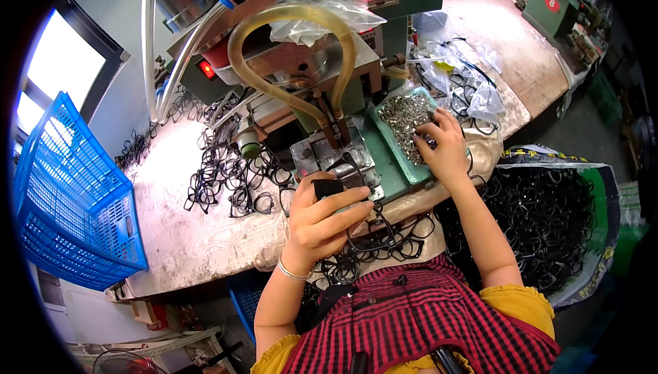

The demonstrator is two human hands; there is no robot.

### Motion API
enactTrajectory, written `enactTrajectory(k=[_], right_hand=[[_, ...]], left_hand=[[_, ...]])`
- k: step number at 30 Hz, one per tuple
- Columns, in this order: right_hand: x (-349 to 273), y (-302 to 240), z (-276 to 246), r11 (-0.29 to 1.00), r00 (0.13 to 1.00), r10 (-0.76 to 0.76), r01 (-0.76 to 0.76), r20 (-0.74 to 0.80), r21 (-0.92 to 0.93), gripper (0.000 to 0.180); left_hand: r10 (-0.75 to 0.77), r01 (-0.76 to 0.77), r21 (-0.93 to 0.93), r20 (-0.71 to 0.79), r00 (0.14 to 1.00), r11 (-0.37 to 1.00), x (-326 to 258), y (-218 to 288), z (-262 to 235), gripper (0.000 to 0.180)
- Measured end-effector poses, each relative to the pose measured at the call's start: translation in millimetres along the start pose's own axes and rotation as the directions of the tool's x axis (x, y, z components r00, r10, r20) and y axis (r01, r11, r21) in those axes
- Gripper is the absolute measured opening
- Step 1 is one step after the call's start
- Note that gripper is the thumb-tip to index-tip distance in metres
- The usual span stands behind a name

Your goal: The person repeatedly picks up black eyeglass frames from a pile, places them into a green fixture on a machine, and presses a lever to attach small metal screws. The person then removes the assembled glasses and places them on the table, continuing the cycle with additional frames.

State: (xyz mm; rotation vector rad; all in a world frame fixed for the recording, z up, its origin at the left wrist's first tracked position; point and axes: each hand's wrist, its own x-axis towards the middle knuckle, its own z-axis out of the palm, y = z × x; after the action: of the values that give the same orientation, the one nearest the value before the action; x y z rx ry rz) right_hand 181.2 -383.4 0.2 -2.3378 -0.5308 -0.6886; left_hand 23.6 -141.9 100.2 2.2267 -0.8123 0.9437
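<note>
A black spectacle frame [356, 199] sits in the left hand [322, 220], fingers wrapped over its front and thumb behind, held just in front of the metal jig plate [336, 158] of the bench machine [308, 59]; part of the frame hangs below the fingers, toward the lap; the right hand [442, 144] lies fingers-down in a shallow green tray [397, 148] of small silvery metal parts [408, 117], fingertips curled into the heap, though whether they pinch a piece cannot be told; the tray rests against the right side of the jig; over both arches a yellowish hose [288, 18], its two ends dropping to the clamp just behind the jig, and a crumpled clear plastic bag [322, 1] lies on top of the machine; to the left of the machine loose black frames [229, 168] litter the worn table [185, 237]; more frames are piled on the lap [373, 244]; a sack [548, 216] at the right is full of them; a blue plastic crate [68, 196] stands at the table's far left end.
</note>
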Motion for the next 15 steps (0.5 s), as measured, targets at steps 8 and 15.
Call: enactTrajectory(k=[8, 15], right_hand=[[20, -22, 12, 0.938, 0.921, -0.345, 0.347, 0.180, 0.022, 0.020], [6, -3, 2, 0.849, 0.981, 0.182, -0.124, -0.064, 0.513, 0.010]], left_hand=[[-0.061, 0.062, -0.028, 0.017, 0.998, 0.998, 1, 5, -2, 0.023], [-0.215, 0.268, 0.326, -0.190, 0.958, 0.906, -90, 48, -9, 0.029]])
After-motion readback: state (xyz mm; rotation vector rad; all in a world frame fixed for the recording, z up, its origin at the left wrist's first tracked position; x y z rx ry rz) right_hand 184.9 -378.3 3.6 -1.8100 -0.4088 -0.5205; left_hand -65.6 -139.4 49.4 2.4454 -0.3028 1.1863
